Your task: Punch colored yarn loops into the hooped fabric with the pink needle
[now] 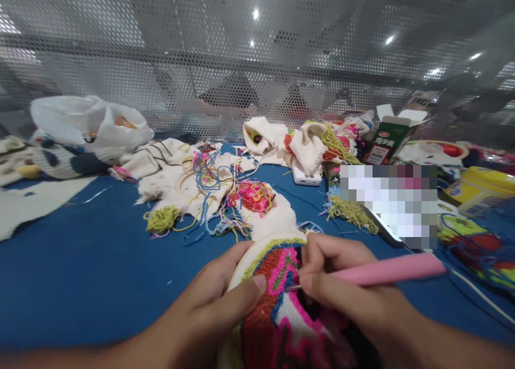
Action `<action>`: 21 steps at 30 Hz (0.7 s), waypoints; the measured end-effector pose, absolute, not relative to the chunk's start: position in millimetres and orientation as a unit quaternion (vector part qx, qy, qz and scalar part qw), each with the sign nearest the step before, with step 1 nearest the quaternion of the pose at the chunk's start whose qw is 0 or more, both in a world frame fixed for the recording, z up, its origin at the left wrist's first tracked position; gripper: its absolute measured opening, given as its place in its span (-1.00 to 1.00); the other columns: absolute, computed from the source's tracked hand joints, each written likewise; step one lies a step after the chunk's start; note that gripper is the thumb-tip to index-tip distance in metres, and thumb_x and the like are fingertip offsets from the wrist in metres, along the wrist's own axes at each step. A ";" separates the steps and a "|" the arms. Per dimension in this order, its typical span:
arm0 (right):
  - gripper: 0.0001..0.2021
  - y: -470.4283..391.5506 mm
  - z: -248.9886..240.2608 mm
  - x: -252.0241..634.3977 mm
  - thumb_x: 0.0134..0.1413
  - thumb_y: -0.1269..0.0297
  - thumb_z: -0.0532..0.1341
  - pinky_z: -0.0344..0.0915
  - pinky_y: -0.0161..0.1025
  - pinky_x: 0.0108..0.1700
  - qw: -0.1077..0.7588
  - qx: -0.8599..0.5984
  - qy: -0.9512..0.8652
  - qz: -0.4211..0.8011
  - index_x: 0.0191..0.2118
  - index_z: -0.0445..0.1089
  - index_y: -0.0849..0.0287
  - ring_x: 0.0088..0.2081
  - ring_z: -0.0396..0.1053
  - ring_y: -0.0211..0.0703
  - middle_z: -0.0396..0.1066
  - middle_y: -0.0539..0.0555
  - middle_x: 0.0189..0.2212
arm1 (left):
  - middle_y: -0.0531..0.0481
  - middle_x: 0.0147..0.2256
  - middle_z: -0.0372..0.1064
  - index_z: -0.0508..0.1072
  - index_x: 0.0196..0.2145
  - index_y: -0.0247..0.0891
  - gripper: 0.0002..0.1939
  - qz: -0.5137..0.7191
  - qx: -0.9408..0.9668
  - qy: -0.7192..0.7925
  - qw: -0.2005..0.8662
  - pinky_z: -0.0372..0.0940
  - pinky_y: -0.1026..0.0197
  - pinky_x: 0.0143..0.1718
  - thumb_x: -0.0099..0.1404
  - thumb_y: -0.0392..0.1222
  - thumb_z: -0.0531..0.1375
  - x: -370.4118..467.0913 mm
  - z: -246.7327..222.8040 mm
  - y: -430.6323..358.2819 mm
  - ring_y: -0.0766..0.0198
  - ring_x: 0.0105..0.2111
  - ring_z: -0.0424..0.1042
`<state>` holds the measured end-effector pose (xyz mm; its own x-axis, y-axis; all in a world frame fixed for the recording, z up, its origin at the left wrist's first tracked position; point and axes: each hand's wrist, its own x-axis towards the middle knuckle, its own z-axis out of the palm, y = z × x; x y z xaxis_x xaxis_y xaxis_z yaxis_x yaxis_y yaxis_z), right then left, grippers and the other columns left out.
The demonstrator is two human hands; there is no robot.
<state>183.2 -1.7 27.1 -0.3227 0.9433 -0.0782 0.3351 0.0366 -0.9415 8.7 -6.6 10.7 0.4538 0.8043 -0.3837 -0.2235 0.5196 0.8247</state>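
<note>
My left hand (225, 294) is closed on the left rim of a round embroidery hoop (242, 270), its thumb pressed on the stitched face. Cloth in the hoop carries a yarn design (265, 299) in rust red, pink, blue and olive, with a bare white patch near the middle. Between the thumb and fingers of my right hand (341, 278) is a pink-handled punch needle (392, 270). Its thin metal tip reaches the blue yarn at the design's centre. The lower part of the hoop runs out of view.
Yarn scraps (207, 170) and cream cloth pieces (177, 154) lie across the blue table (100, 262). A white plastic bag (90, 119) stands at back left. To the right are a blurred-out phone (386, 227), a green box (388, 138) and a yellow tub (483, 189). A perforated metal screen (181, 85) rises behind.
</note>
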 end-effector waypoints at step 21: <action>-0.86 -2.2 24.7 177.5 -0.08 0.33 0.13 0.09 -0.34 -0.43 0.237 -0.417 -0.763 0.432 -0.59 0.20 0.15 -0.49 0.17 -0.28 0.30 -0.02 -0.54 | -0.17 -0.05 0.35 0.20 0.10 -0.28 -0.49 0.340 0.404 0.380 0.760 0.27 0.10 -0.11 0.19 -0.20 0.13 6.9 3.2 -4.4 0.01 -0.08 0.34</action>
<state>177.5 -2.2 24.7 -0.5394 0.8420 0.0018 0.4314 0.2782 -0.8582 6.9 -4.4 3.2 0.4797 0.8236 -0.3026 -0.2103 0.4428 0.8716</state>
